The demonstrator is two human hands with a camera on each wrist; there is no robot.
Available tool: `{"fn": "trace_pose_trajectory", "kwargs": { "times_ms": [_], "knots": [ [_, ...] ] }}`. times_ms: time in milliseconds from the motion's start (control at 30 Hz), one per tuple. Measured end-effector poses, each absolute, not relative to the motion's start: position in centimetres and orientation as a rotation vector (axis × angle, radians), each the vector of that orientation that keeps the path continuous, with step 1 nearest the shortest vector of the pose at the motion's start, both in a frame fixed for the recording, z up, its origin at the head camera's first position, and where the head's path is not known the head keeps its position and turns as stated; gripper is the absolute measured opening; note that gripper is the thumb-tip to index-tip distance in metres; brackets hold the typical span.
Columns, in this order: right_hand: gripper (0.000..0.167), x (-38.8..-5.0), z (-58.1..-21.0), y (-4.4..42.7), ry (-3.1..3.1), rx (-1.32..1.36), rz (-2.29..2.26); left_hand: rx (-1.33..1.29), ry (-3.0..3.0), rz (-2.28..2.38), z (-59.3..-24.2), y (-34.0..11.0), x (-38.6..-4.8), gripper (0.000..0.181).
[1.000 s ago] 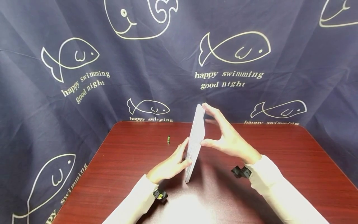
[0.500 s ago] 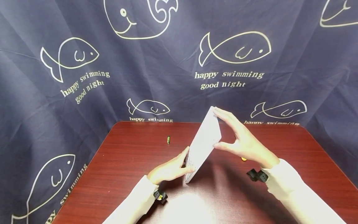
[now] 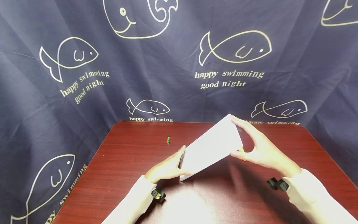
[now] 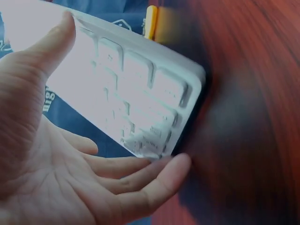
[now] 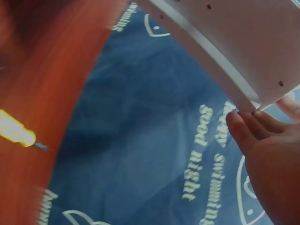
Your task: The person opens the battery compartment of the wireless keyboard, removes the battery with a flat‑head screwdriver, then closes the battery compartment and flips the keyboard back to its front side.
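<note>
A white keyboard [image 3: 211, 146] is held between both hands, tilted with its right end raised and its lower left end close to the tabletop. My left hand [image 3: 167, 166] grips the lower end, the thumb at one long edge and the fingers at the other. In the left wrist view, the white keys [image 4: 138, 69] show beside the left thumb. At the raised end, my right hand [image 3: 265, 151] holds the keyboard by its corners between thumb and fingers. The keyboard's underside [image 5: 248, 40], with small screw holes, faces the right wrist camera.
Behind the right end of the keyboard lies a yellow-handled screwdriver [image 5: 16, 129], partly hidden in the head view. A small green-and-black battery [image 3: 168, 140] lies farther back on the red-brown wooden table [image 3: 126, 149]. A dark blue fish-print curtain [image 3: 179, 71] hangs beyond the table's back edge.
From nearly upright, the keyboard has tipped down to the right, its far end carried by the right hand. The left hand has barely moved. The yellow screwdriver has come into sight.
</note>
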State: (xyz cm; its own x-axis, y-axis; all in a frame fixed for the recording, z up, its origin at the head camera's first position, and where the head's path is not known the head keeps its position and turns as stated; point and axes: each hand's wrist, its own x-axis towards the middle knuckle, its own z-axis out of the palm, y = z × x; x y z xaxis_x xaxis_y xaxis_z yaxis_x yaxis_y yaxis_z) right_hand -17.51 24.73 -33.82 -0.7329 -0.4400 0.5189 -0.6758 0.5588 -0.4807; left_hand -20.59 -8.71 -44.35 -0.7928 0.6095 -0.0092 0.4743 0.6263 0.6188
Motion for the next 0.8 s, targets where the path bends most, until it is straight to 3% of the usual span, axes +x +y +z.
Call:
{"fn": "trace_pose_trajectory", "kwargs": {
  "times_ms": [433, 800],
  "knots": [
    [0.106, -17.9, -41.4, 25.7, -2.634, 0.777, 1.049, 0.675, 2.828, 0.924, -44.4, -12.3, -20.4, 0.088],
    [0.093, -17.8, -44.5, 25.1, -2.794, 0.782, 0.826, 0.669, 2.898, 0.947, -44.9, -12.4, -20.8, 0.087]
  ]
}}
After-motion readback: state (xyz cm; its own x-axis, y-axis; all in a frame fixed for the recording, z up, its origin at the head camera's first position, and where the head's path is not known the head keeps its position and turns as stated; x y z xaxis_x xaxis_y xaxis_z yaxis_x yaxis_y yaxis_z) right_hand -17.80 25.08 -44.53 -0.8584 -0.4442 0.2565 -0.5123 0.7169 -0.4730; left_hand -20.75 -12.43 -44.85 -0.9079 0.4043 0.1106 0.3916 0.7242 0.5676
